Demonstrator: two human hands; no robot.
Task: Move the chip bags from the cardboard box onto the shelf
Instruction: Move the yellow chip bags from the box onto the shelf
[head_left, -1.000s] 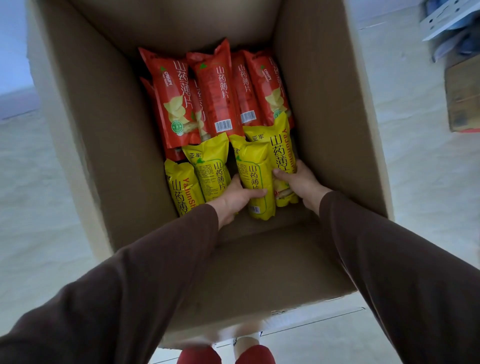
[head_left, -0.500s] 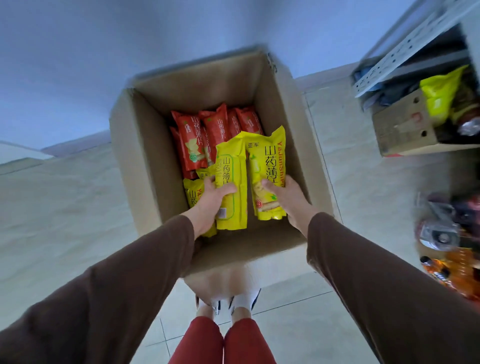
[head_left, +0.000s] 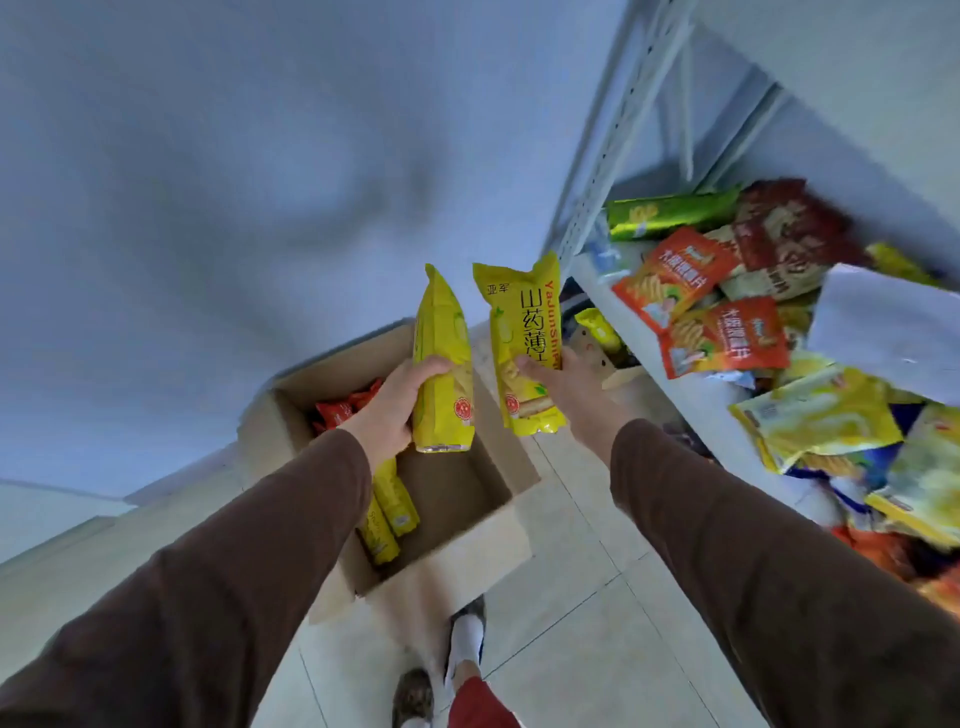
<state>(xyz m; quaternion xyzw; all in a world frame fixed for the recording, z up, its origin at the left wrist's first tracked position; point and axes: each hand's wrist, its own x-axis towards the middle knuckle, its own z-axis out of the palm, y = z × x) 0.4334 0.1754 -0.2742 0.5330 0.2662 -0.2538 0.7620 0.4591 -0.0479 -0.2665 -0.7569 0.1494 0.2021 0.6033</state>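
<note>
- The left hand (head_left: 387, 413) wraps its fingers tight around 1 yellow chip bag (head_left: 442, 364), held upright above the cardboard box (head_left: 457, 499).
- The right hand (head_left: 563, 387) grips a second yellow bag (head_left: 524, 348), thumb across its front.
- More yellow and red bags (head_left: 340, 410) lie in the box.
- The shelf (head_left: 602, 280) at right holds mixed snack packets (head_left: 727, 338).

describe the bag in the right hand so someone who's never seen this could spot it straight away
Find the open cardboard box on the floor; two hands hold yellow bags above it. The one in the right hand, nearer the shelf, is the yellow bag. Unlike the left hand's bag, seen edge-on, it shows its front with large black characters.
</note>
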